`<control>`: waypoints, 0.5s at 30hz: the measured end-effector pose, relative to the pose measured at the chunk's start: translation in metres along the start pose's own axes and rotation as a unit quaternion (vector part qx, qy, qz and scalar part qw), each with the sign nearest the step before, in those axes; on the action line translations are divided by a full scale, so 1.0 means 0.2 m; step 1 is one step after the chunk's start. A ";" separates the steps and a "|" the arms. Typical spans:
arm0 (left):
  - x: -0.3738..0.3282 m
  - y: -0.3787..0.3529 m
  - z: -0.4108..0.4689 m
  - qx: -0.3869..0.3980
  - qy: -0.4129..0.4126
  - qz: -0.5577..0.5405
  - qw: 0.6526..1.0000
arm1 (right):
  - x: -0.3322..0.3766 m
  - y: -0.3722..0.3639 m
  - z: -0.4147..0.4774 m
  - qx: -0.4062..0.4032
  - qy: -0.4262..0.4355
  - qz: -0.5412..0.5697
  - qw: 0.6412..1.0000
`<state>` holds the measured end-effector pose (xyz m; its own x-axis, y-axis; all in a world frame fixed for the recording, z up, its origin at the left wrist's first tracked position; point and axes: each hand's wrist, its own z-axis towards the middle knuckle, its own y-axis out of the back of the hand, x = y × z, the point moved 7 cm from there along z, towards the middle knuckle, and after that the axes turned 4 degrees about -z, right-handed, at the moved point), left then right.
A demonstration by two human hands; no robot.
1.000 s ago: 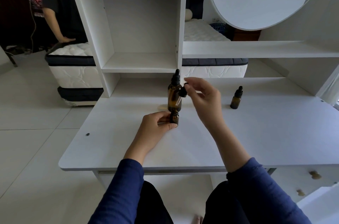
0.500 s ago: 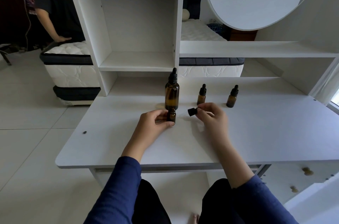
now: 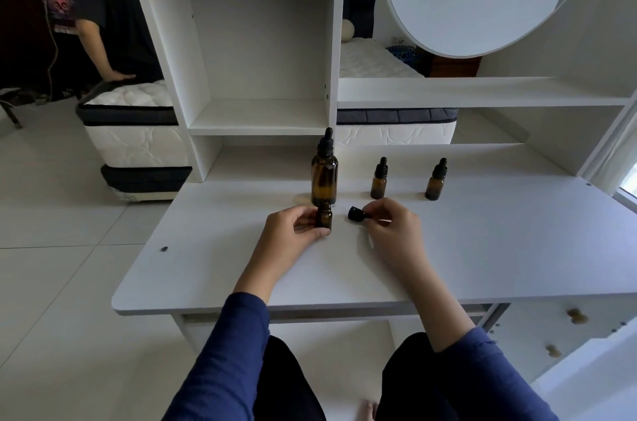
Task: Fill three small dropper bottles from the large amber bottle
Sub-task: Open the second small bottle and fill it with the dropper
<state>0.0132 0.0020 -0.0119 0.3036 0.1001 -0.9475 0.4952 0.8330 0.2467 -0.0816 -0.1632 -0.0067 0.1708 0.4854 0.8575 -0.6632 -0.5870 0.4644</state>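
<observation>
On the white laminate desk [image 3: 448,248], the tall amber glass bottle with a black dropper cap [image 3: 324,176] stands upright, and directly in front of it, touching or nearly so, the left hand [image 3: 293,231] has its thumb and fingers clamped around an uncapped small amber glass bottle [image 3: 324,218] standing on the desk. Just right of that small bottle, the right hand [image 3: 393,231] pinches a black dropper cap [image 3: 356,214] between thumb and fingertips, low over the desk. Two more capped small amber dropper bottles stand upright to the right of the tall bottle, the nearer one [image 3: 378,179] close to it and the farther one [image 3: 435,180] well apart.
</observation>
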 end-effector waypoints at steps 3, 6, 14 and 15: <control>0.00 0.00 0.00 -0.001 -0.002 0.001 1.000 | 0.01 0.01 -0.01 0.001 -0.001 -0.003 1.000; 0.01 0.00 0.00 -0.001 -0.003 0.002 1.000 | 0.01 0.02 -0.03 0.008 -0.012 0.014 1.000; 0.00 0.00 -0.01 0.002 -0.001 0.004 1.000 | 0.19 0.05 0.04 -0.042 0.088 0.033 0.995; -0.01 0.00 -0.01 0.001 -0.001 0.009 1.000 | 0.23 0.05 0.06 -0.047 0.091 0.041 0.994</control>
<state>0.0103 0.0026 -0.0108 0.3141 0.1135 -0.9426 0.4922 0.8295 0.2639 -0.0722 -0.1553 0.0395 -0.0156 0.5529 0.8331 -0.7365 -0.5699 0.3644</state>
